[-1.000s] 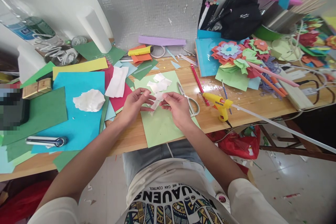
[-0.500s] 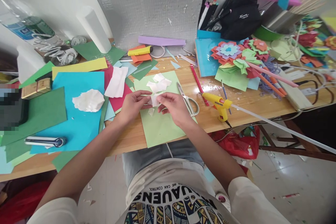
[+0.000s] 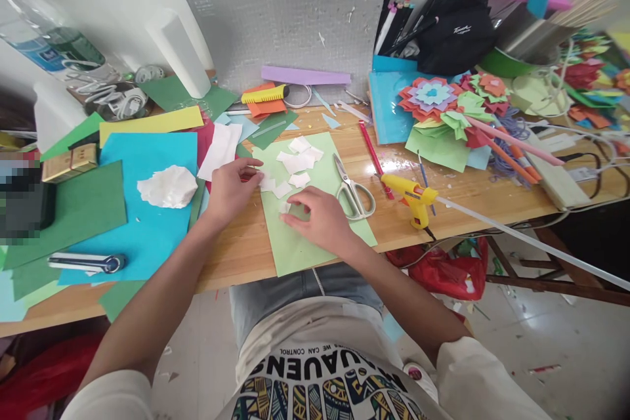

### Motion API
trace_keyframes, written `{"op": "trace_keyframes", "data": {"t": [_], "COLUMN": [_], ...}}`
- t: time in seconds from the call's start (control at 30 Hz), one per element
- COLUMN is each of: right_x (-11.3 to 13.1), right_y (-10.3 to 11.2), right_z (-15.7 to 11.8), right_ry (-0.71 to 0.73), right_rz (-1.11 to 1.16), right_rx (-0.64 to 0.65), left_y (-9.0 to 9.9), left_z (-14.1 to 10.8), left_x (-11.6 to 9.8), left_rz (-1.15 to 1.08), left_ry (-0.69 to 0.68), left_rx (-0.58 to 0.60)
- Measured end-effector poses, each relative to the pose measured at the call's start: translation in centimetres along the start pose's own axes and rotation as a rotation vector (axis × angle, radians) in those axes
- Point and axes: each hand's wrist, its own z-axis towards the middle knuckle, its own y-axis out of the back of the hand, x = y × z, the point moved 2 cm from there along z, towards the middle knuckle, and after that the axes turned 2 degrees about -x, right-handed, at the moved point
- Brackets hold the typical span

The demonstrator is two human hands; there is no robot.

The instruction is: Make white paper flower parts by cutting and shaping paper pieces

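Note:
Several small white paper pieces (image 3: 299,180) lie on a light green sheet (image 3: 305,249) at the table's middle. My left hand (image 3: 233,189) is at the sheet's left edge, fingers closed together beside a white piece (image 3: 267,182); whether they grip it is unclear. My right hand (image 3: 319,218) is over the sheet, its thumb and forefinger curved apart near a small white piece (image 3: 284,208). Silver scissors with pale handles (image 3: 355,195) lie at the sheet's right edge. Left of my left hand are a folded white paper (image 3: 221,148) and a crumpled white wad (image 3: 167,187).
A yellow glue gun (image 3: 408,193) and a red pen-like stick (image 3: 375,159) lie on the right. Blue paper (image 3: 147,243) with a stapler (image 3: 87,262) is at left. Paper flowers (image 3: 433,95) sit at back right, and a grey cutting mat (image 3: 295,20) leans behind.
My hands have moved apart, the left one leftward and the right one slightly down. The white piece formerly between them has been let go, and more white pieces show on the green sheet.

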Motion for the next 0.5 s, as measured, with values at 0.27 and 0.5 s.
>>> {"op": "trace_keyframes", "data": {"t": [0.27,0.5], "right_x": [-0.3,1.4], "right_y": [-1.3,-1.5], "right_z": [-1.3,-2.4], "right_ry": [0.05,0.002], "right_rz": [-0.319,-0.418], "right_rx": [-0.051,-0.087], "left_y": [-0.3,0.3], "left_z": [0.0,0.5], "left_x": [0.1,-0.2], "left_rz": [0.042,-0.074], "left_ry": [-0.081,-0.045], "left_rx": [-0.053,-0.127]}}
